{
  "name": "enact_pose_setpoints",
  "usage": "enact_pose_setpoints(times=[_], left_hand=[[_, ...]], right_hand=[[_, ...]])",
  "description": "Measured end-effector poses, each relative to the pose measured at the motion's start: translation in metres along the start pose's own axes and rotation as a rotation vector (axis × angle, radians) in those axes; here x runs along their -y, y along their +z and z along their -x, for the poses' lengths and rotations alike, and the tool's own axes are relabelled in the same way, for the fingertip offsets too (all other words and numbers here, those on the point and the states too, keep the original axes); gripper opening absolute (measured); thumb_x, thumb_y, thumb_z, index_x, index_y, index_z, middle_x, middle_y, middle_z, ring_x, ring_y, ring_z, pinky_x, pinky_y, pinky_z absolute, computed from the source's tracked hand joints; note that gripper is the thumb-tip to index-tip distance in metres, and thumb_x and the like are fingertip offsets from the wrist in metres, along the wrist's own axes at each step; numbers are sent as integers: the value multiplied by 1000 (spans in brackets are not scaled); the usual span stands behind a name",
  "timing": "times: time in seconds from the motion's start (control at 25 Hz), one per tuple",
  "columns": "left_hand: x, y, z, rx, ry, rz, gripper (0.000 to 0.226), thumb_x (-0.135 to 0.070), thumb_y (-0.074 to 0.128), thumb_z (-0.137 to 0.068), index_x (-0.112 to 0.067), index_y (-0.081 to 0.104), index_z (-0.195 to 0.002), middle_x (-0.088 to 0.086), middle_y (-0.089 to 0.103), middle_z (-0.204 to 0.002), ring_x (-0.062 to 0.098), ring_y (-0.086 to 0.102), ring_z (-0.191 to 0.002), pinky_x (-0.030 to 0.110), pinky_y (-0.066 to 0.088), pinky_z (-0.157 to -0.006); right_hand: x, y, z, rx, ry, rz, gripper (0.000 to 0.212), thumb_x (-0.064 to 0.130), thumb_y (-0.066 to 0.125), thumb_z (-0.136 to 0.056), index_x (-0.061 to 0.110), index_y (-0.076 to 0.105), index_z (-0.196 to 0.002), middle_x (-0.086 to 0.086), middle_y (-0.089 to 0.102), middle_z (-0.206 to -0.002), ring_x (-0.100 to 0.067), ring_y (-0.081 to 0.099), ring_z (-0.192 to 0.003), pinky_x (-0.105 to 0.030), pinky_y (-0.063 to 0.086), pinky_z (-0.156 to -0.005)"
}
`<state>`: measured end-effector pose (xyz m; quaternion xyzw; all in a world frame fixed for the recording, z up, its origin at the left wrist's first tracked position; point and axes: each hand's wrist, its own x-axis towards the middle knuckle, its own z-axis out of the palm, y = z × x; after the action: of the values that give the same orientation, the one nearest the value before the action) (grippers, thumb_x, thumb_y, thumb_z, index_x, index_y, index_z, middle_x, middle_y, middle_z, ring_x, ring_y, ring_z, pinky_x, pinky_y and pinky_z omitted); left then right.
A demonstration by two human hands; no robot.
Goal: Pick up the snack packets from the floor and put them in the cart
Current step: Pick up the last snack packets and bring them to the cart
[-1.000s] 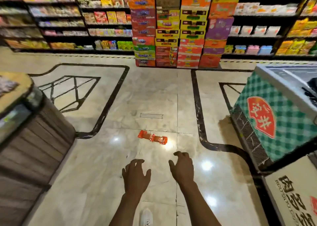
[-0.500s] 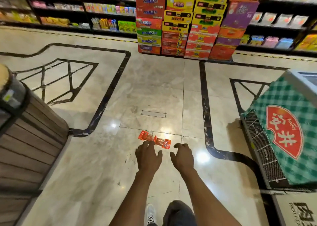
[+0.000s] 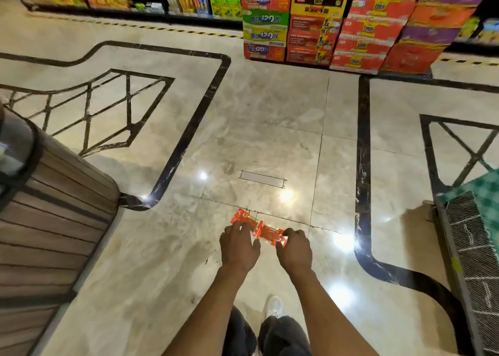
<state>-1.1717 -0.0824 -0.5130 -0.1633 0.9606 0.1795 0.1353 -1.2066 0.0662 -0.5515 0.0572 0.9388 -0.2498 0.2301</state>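
Observation:
Two orange-red snack packets (image 3: 266, 230) lie end to end on the glossy marble floor (image 3: 270, 129), just ahead of my knees. My left hand (image 3: 239, 247) reaches down with its fingers resting on the left packet. My right hand (image 3: 294, 250) is at the right packet's end, with index finger and thumb curled round it. The packets still lie flat on the floor. No cart is in view.
A wooden slatted display stand (image 3: 54, 234) fills the left edge. A freezer with a green chequered side and a mesh grille (image 3: 472, 234) stands at the right. Stacked cartons (image 3: 337, 31) and stocked shelves (image 3: 162, 2) line the back. My white shoe (image 3: 273, 305) is below my arms.
I have bent lower and closer. Both hands moved forward from short of the packets to touching them, and the right hand's fingers have closed on the right end.

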Motion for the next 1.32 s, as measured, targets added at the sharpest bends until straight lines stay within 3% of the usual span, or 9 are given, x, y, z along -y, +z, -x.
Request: enact_pose_setpoints(times=[0.24,0.4,0.6,0.8,0.92,1.08,1.2,1.32], left_hand=[[48,90,-181,130,27,-146,50,-39,55,-92,-23,51,-139,2,50,-142,27,48,-127,39,39,-106],[103,217,-310,239,77,-265,52,-40,55,-93,-23,46,-141,3,49,-142,29,47,-128,43,41,-103],[179,382,-436,519,191,-484,54,-28,54,-94,-24,42,-146,5,48,-148,30,48,-133,44,44,-104],[221,503,-516,470,409,-654,57,-19,64,-88,-21,44,-141,9,50,-141,33,49,-129,46,42,-103],[225,550,-521,459,515,-642,58,-9,67,-85,-15,45,-138,11,47,-138,33,45,-129,47,43,-101],[234,572,-535,400,463,-602,57,-7,66,-82,-9,44,-135,13,48,-136,33,46,-126,45,42,-101],[243,570,-536,472,305,-567,62,-29,74,-82,-10,48,-136,12,47,-135,31,46,-127,43,42,-100],[239,556,-516,459,152,-396,51,-22,67,-91,-12,44,-136,11,54,-133,29,57,-122,40,49,-97]], right_hand=[[-21,86,-173,75,24,115,38,23,57,-89,19,60,-127,-8,55,-128,-32,56,-115,-39,53,-88],[-61,209,-313,167,23,201,44,23,58,-87,20,56,-131,-7,53,-131,-30,54,-118,-37,52,-91],[-144,356,-454,393,41,359,58,29,64,-84,24,48,-140,-7,51,-134,-30,53,-125,-42,51,-98],[-198,451,-525,466,-82,594,84,41,79,-72,22,37,-143,-6,50,-135,-30,52,-124,-42,48,-97],[-213,488,-529,365,-96,643,87,36,78,-72,17,29,-142,-9,47,-136,-31,51,-119,-41,49,-92],[-219,503,-543,296,-35,667,98,44,81,-64,8,34,-143,-11,47,-131,-30,50,-117,-39,44,-97],[-220,505,-542,310,35,641,84,45,77,-70,9,46,-138,-8,52,-129,-28,53,-118,-37,43,-99],[-215,488,-526,290,103,491,41,34,64,-88,18,51,-124,-4,63,-122,-25,64,-111,-33,50,-87]])
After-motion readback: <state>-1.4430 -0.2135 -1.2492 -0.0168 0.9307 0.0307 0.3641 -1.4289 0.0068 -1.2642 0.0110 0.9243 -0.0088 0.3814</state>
